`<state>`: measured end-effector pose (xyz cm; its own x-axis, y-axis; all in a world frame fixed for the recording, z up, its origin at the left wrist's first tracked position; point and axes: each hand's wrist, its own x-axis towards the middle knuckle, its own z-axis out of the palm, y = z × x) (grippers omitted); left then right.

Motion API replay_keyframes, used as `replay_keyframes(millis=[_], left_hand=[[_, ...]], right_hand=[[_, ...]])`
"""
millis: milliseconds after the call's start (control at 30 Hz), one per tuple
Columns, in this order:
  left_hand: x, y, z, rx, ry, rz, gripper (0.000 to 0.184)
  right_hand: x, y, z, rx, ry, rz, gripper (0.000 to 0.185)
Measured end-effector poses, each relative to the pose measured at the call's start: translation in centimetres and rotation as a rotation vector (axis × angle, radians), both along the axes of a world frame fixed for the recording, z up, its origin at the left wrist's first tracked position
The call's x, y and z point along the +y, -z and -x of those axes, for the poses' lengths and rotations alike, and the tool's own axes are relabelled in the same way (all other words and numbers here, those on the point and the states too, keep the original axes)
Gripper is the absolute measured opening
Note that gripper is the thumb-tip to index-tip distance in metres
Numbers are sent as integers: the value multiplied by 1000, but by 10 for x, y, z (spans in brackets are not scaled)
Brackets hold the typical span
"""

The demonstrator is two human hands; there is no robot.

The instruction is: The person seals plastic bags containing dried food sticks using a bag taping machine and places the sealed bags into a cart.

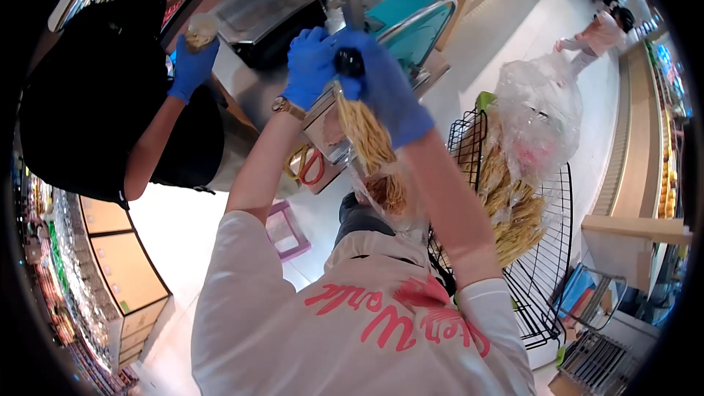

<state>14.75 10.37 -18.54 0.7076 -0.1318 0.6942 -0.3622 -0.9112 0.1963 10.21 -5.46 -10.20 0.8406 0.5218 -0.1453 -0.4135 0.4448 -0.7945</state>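
Observation:
My left hand point(308, 66), in a blue glove, is closed at the top centre; what its fingers hold is hidden. Beside it my right hand point(392, 84), also blue-gloved, is smeared by motion, so its grip cannot be read. A round black object point(350, 62) shows between the two hands. From just below them hangs a bundle of thin yellowish strands point(364, 132). Under the bundle, a clear plastic bag point(392, 191) with brownish strands inside lies close to my body.
A co-worker in black point(95, 103) stands at left, a gloved hand holding a small bag. A metal-topped device point(268, 7) and teal panel point(411, 22) are ahead. At right, a black wire basket point(539, 271) holds bagged yellowish strands point(513, 213); another person point(601, 33) is beyond.

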Motion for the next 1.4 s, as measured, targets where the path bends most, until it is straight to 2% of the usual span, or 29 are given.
replay_keyframes(millis=[67,100,200,233,267,300,333,400,500,533,600,667,733,767,867,933,967,1000,1067,1100,1133,1167,1200,1233,1267,1300,1333,1367,1400], left_hand=[[6,9,-9,125,146,141,21],[-2,-7,2,51,91,15,21],[3,-1,5,96,149,-1,17],[-6,-4,14,67,212,-102,13],[-19,-10,24,72,224,-96,13],[-36,-20,35,47,432,-94,12],[-54,-30,44,12,641,-87,10],[-91,-49,61,54,690,-71,10],[-153,-88,79,193,1040,220,7],[-176,-97,86,196,1092,214,7],[-216,-115,103,296,1366,668,10],[-235,-148,122,432,1337,622,14],[-260,-165,136,652,1433,980,19],[-270,-181,138,774,1403,912,27],[-306,-204,135,771,1436,752,31],[-326,-215,141,799,1450,718,35],[-334,-219,143,783,1503,688,36],[-342,-222,147,765,1555,658,37],[-356,-225,156,837,1566,752,38],[-359,-231,160,840,1627,660,37],[-363,-232,165,846,1686,566,36],[-371,-225,157,840,1664,494,38],[-377,-223,159,1103,1927,642,32],[-368,-230,164,997,1909,538,38],[-357,-232,163,894,1889,436,47],[-358,-215,155,901,1852,521,45],[-357,-192,144,909,1806,602,43],[-345,-173,129,781,1851,371,44],[-333,-156,126,917,1805,375,42]], right_hand=[[-12,-11,-11,-11,23,20,19],[-18,-15,-12,-3,28,41,20],[-50,8,19,-104,121,38,28],[-62,23,29,-102,130,43,28],[-75,42,40,-148,267,208,29],[-87,57,53,-193,405,378,34],[-99,67,65,-193,418,393,34],[-124,79,92,-593,496,617,49],[-143,44,121,-610,589,541,53],[-148,34,130,-575,633,461,52],[-160,18,149,-535,723,347,47],[-176,-6,167,-539,844,322,41],[-190,-32,186,-576,968,402,34],[-199,-44,194,-579,960,448,31],[-231,-69,215,-446,910,559,25],[-245,-79,223,-502,949,429,24],[-254,-80,225,-552,826,285,28],[-261,-76,229,-556,842,303,28],[-273,-69,236,-565,859,170,35],[-279,-75,239,-653,679,75,38],[-278,-77,246,-645,700,86,38],[-276,-78,255,-632,1071,288,36],[-280,-82,266,-664,1252,466,34],[-284,-87,278,-654,1439,658,34],[-312,-85,294,-794,1282,522,35],[-343,-69,315,-686,1587,523,37],[-333,-89,326,-639,1738,401,38],[-355,-91,347,-907,1394,537,42],[-371,-89,365,-914,1286,290,46]])
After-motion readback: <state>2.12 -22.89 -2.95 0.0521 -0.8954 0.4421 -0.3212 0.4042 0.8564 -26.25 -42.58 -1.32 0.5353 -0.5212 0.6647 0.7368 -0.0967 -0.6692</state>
